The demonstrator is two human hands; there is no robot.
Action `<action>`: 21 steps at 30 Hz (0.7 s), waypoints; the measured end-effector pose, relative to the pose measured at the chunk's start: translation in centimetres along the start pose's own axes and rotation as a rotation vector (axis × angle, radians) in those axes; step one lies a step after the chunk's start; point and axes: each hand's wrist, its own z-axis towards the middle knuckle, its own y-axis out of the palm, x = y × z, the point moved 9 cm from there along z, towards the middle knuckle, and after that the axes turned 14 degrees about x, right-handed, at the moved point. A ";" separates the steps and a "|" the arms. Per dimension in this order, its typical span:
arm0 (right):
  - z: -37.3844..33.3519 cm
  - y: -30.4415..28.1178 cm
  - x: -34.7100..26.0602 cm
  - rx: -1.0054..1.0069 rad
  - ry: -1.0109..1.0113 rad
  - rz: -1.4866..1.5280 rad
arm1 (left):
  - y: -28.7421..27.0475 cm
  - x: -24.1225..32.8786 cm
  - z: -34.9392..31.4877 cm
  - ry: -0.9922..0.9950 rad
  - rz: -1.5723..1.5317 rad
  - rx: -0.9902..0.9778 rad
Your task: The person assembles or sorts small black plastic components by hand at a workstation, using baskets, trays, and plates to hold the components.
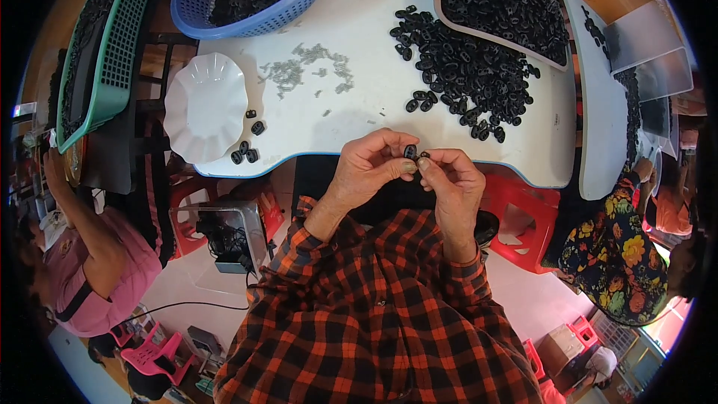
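Note:
Above the near edge of the white table (359, 131), my two hands meet at the fingertips. My left hand (374, 167) pinches a small black oval plastic piece (410, 152) with openings in it. Close against it, the thumb and forefinger of my right hand (453, 184) are pressed together on a tiny dark part (424, 155), too small to name. Past my right hand spreads a loose heap of similar black oval pieces (471, 67). Small translucent slivers (288, 73) lie scattered beyond my left hand.
A white scalloped plate (206, 108) lies at the table's left, several black pieces (253, 155) beside it. Behind stand a blue basket (292, 15) and a tray (501, 43), both filled with black pieces. People sit at left, by a green basket (112, 60), and at right.

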 end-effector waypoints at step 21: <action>0.2 0.1 0.0 -0.013 0.024 -0.056 | -0.6 0.0 0.1 -0.002 0.067 0.053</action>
